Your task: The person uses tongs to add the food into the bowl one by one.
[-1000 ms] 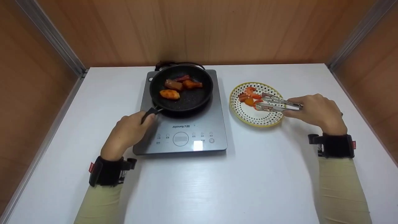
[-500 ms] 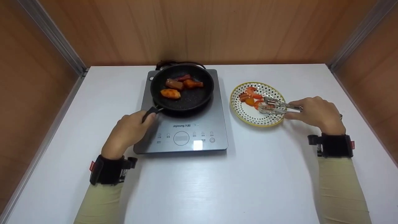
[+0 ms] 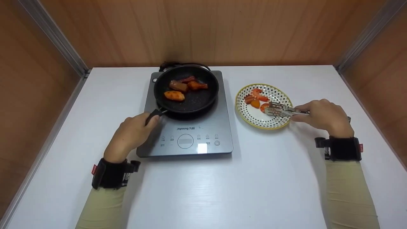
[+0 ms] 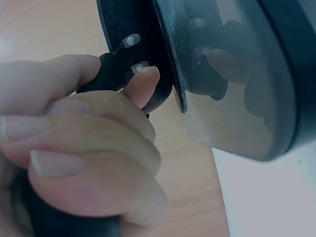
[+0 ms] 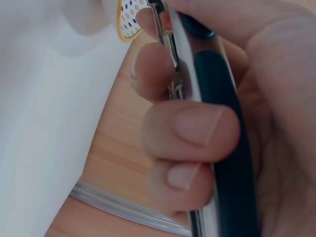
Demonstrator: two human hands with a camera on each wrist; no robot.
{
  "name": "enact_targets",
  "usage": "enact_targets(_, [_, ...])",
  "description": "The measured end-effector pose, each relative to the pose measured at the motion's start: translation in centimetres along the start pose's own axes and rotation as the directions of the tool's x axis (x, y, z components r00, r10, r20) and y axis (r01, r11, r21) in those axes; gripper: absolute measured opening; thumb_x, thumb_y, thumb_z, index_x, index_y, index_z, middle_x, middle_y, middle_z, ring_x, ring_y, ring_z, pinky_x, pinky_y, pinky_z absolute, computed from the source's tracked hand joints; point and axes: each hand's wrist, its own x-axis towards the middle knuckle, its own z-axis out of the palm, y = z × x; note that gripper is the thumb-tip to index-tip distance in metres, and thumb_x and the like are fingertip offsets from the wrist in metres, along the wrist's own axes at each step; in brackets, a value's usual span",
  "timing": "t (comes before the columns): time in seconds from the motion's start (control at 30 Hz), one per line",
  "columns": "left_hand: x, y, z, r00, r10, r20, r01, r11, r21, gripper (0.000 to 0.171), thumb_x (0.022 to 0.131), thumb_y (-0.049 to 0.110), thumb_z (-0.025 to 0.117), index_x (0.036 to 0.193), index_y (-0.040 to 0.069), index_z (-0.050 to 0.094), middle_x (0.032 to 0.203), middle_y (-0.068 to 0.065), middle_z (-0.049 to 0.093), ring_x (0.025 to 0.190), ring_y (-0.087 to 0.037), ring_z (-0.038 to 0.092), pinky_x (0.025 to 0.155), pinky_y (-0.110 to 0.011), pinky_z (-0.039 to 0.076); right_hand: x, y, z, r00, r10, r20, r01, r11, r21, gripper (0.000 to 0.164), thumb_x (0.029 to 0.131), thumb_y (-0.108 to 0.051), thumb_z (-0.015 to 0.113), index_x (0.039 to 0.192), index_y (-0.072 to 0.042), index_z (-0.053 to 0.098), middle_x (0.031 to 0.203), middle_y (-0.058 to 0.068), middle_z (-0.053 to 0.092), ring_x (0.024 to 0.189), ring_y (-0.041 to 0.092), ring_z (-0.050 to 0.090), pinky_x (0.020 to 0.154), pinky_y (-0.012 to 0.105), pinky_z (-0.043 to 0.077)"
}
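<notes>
In the head view my left hand (image 3: 132, 135) grips the black handle (image 3: 154, 116) of a frying pan (image 3: 200, 103), which sits on a grey induction cooktop (image 3: 203, 127). The left wrist view shows the fingers (image 4: 98, 148) wrapped around the handle. My right hand (image 3: 326, 116) holds metal tongs (image 3: 279, 110) with dark green grips (image 5: 222, 123). Their tips lie close together over the right part of a dotted, yellow-rimmed plate (image 3: 254, 119). Right at the tips is a red-orange round slice (image 3: 263, 107). A shrimp (image 3: 259, 94), an orange piece (image 3: 255, 103) and a reddish striped piece (image 3: 248, 99) lie beside it.
Inside the pan lie a drumstick (image 3: 197, 85), a browned oval piece (image 3: 174, 95), a brownish meat chunk (image 3: 178, 86) and a dark red strip (image 3: 187, 79). A black cord (image 3: 165, 65) runs behind the cooktop. Wooden panels (image 3: 203, 31) enclose the white table (image 3: 203, 190).
The tongs' arms were spread over the plate and have come together, their tips shifting slightly right. The left hand and the pan keep their places on the cooktop.
</notes>
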Motion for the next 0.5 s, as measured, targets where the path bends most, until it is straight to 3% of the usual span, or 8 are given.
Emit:
enact_targets(0.27, [0.08,-0.13,0.11,1.000,0.001,-0.003,-0.001,1.000,0.001,0.045,0.113,0.052,0.044,0.101,0.011,0.058,0.080,-0.004,0.051,0.078,-0.026,0.054,0.066,-0.038,0.038,-0.01,-0.11,0.08,1.000,0.007,-0.006,-0.007,1.000,-0.007,0.045,0.098,-0.047,0.073,0.135,-0.021,0.074,0.130,0.025,0.071,0.101,0.036,0.064,0.062,0.042,0.043])
enact_targets(0.5, [0.08,-0.19,0.04,1.000,0.005,-0.005,-0.005,1.000,-0.001,0.043,0.113,0.050,0.044,0.099,0.012,0.056,0.080,-0.005,0.051,0.080,-0.028,0.056,0.066,-0.038,0.038,0.08,-0.23,0.02,0.999,-0.010,-0.031,0.009,1.000,-0.026,0.042,0.100,-0.046,0.072,0.133,-0.020,0.075,0.129,0.024,0.071,0.107,0.040,0.068,0.065,0.045,0.047])
